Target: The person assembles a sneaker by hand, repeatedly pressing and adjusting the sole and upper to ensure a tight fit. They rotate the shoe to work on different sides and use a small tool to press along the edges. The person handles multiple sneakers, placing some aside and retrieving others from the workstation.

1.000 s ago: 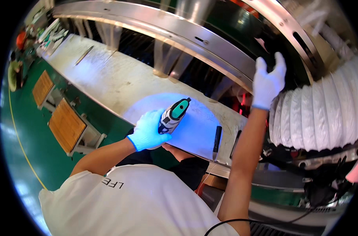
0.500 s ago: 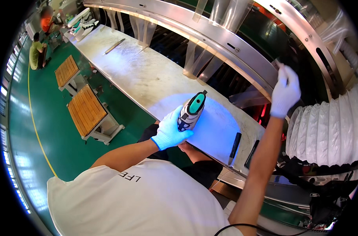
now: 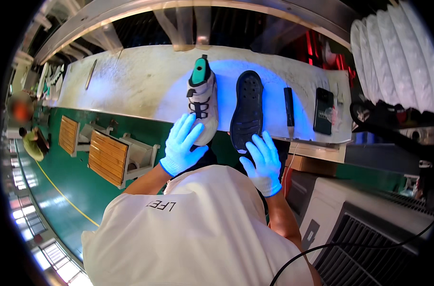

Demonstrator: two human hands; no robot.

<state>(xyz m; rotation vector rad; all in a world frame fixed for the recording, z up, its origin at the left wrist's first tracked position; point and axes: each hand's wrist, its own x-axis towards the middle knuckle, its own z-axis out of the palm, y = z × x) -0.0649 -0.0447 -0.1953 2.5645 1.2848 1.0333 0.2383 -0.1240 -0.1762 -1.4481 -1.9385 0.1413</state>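
A white and grey shoe upper (image 3: 203, 107) with dark straps lies on the bench, toe toward me, with a green shoe last showing at its opening. Beside its toe is my left hand (image 3: 181, 147), gloved in white, fingers spread; whether the fingertips touch the upper I cannot tell. A black shoe sole (image 3: 248, 102) lies to the right of the upper, apart from it, its near end reaching over the bench's front edge. At that near end is my right hand (image 3: 262, 161), also gloved, fingers stretched apart and close to the sole's rim.
Bluish light falls on the bench (image 3: 145, 81). To the right lie a black-handled tool (image 3: 289, 106) and a dark phone (image 3: 324, 110). A thin rod (image 3: 90, 75) lies far left. A white ribbed duct (image 3: 393, 57) hangs at right. Wooden-topped stools (image 3: 108, 156) stand left; a person (image 3: 31, 144) is beyond.
My view has turned right. My right hand has come down from the machine to the black sole, which now lies on the bench. My left hand has let go of the shoe upper.
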